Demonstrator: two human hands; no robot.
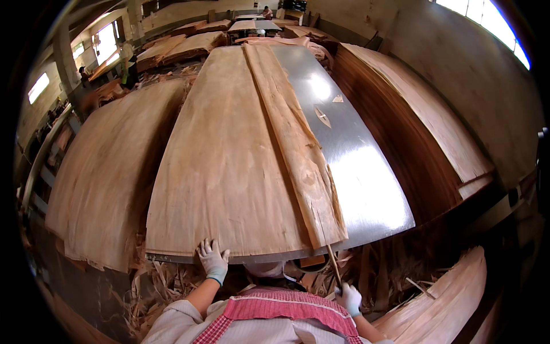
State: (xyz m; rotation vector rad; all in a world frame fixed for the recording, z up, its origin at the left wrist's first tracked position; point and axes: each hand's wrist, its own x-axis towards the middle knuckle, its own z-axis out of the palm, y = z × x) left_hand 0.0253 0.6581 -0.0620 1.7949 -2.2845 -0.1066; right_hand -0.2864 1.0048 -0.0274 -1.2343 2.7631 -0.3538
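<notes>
A wide, pale tan wood veneer sheet (223, 155) lies lengthwise on a shiny grey metal-topped table (366, 183). On its right side rests a narrower veneer strip (286, 137) with a ragged right edge, overlapping the sheet. My left hand (213, 262), in a white glove, presses on the sheet's near edge with its fingers spread. Lower right, my gloved right hand (349, 299) is closed around a long thin stick-like tool (334, 265); its tip meets the strip's near end. Whether the tool has a blade I cannot make out.
Stacks of veneer flank the table: a left stack (114, 172) and a taller right stack (401, 114). Two small veneer scraps, one pointed (322, 117), lie on the metal. Shredded offcuts (154, 292) litter the floor. A curved veneer piece (447, 298) sits lower right.
</notes>
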